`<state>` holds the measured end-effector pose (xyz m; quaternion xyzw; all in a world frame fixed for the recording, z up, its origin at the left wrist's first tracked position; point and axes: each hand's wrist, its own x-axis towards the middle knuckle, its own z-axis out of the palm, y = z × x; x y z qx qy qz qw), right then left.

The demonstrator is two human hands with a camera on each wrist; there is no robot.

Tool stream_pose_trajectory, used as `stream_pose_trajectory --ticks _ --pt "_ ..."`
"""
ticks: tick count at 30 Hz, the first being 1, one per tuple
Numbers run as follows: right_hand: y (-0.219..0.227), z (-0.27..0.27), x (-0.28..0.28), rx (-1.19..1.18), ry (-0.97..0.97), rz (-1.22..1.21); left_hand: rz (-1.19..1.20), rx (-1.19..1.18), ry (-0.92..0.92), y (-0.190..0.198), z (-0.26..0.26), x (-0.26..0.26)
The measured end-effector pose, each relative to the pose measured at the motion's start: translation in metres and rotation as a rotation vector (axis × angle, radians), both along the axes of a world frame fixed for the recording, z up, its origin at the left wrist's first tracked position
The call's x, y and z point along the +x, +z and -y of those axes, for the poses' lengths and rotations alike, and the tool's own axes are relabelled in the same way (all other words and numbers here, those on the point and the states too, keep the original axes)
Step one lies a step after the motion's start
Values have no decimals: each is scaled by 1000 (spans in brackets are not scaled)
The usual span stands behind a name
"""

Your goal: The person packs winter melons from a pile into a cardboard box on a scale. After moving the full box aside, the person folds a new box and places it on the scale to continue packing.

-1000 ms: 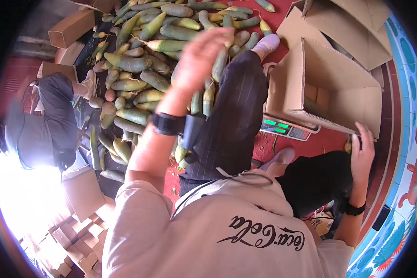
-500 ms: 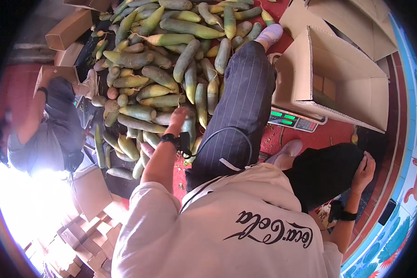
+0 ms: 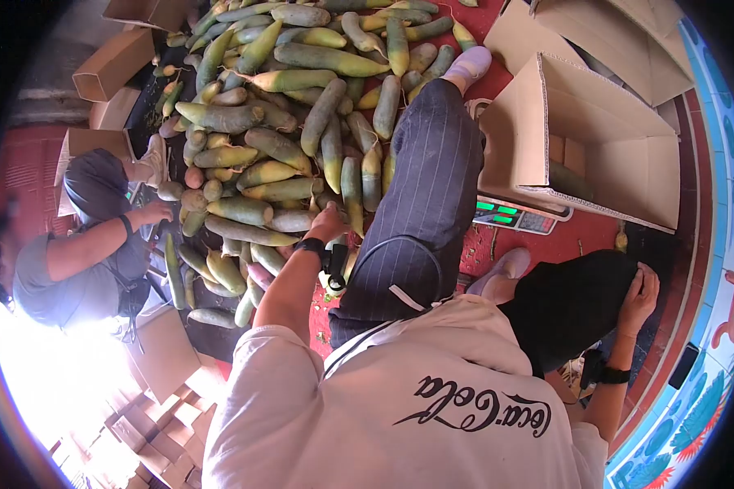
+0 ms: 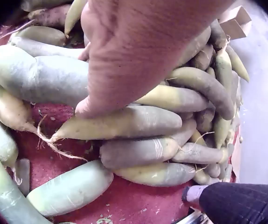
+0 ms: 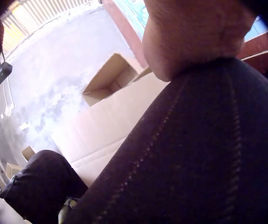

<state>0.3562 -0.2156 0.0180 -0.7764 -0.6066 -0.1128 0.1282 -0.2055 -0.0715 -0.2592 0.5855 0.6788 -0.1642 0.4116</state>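
Observation:
A big heap of green radishes (image 3: 281, 151), several with thin root tails, covers the red floor. My left hand (image 3: 328, 222) is down at the near edge of this heap. In the left wrist view that hand (image 4: 129, 56) grips a thick, pale green radish (image 4: 40, 77), thumb on the near side and a finger showing on the far side. The other fingers are hidden behind the back of the hand. Over on the right, my right hand (image 3: 640, 297) rests on the dark-trousered knee (image 5: 208, 130), holding nothing.
An open cardboard box (image 3: 607, 151) stands on a digital scale (image 3: 514, 216) with green displays; a radish (image 3: 571, 179) lies inside it. More cardboard boxes (image 3: 118, 65) stand at the far left. Another person (image 3: 81, 253) sits at the left.
My left hand has come down from above the heap to its near edge and now grips a radish. The right hand has moved from the box's edge to the knee.

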Motion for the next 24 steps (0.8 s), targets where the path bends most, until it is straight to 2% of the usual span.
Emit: stream_pose_trajectory --ticks 3,4,5,7,9,11,12,13,15,17,20,22,23,24 --pt "-1 2 0 6 1 -10 -24 23 0 14 8 1" --pt "-2 2 1 18 8 -18 32 103 5 -5 15 -13" --pt "-2 2 1 29 3 -21 29 114 0 1 17 -25" --pt "-4 4 2 59 22 -20 190 199 176 17 21 -45" --pt "-3 4 1 65 -3 -45 338 155 530 68 13 -49" --pt "-3 4 1 76 -23 -69 592 358 713 77 10 -69" --pt "-4 5 1 80 -12 -86 645 432 817 97 4 -66" --pt "-4 5 1 84 2 -103 699 508 924 132 -3 -60" --pt "-5 5 0 86 -15 -116 822 636 1008 201 -13 -38" --pt "-4 6 -3 86 -33 -130 1009 703 1055 250 -19 -28" --pt "5 4 -20 120 1 -161 1375 741 938 284 -29 -21" --pt "18 -3 -43 156 29 -401 1455 739 909 305 -30 -2" --pt "27 -8 -56 162 28 -403 1563 656 905 312 -30 9" --pt "38 -15 -72 170 111 -470 1669 567 897 318 -31 21"
